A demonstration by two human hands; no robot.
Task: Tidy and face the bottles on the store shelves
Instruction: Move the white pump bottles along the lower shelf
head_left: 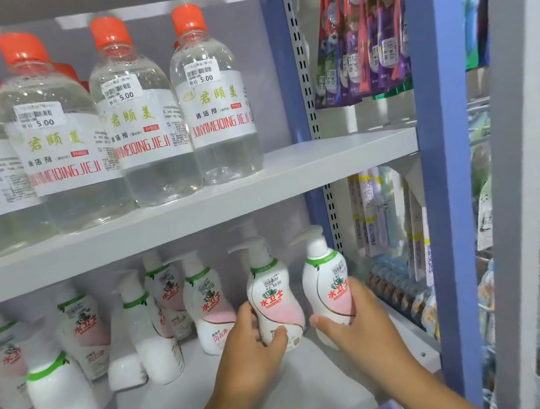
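**Two pump bottles gripped at once at the right end of the lower shelf**

Two white-and-pink pump bottles are held on the lower shelf [302, 393], close to the blue upright [448, 176]. The left hand [249, 352] is wrapped around the lower body of the left pump bottle [272, 296], thumb across the front and fingers curled behind it. The right hand [358, 321] is clamped on the right pump bottle [327, 283] in the same way, thumb forward, fingers hidden behind. Both labels are turned roughly toward the aisle, the right one angled slightly off. The two bottles are seen just beside each other; whether they touch cannot be told.

Several risks are judged from this position. The bottles are tall, narrow at the base and top-heavy with their pump heads, so a tip is likely if either is released before it is set flat. The pump spouts point left, and the neighbour could be caught if a bottle is twisted carelessly. Further left, the other pump bottles [147, 333] are seen leaning and crowded; a domino fall could be started by one nudge from a forearm. One unlabelled-looking bottle near the front edge [67, 406] is blurred, and a knock off the shelf is possible there.

The clear bottles with orange caps [138, 119] on the upper shelf [325, 160] are already faced and are best left untouched.
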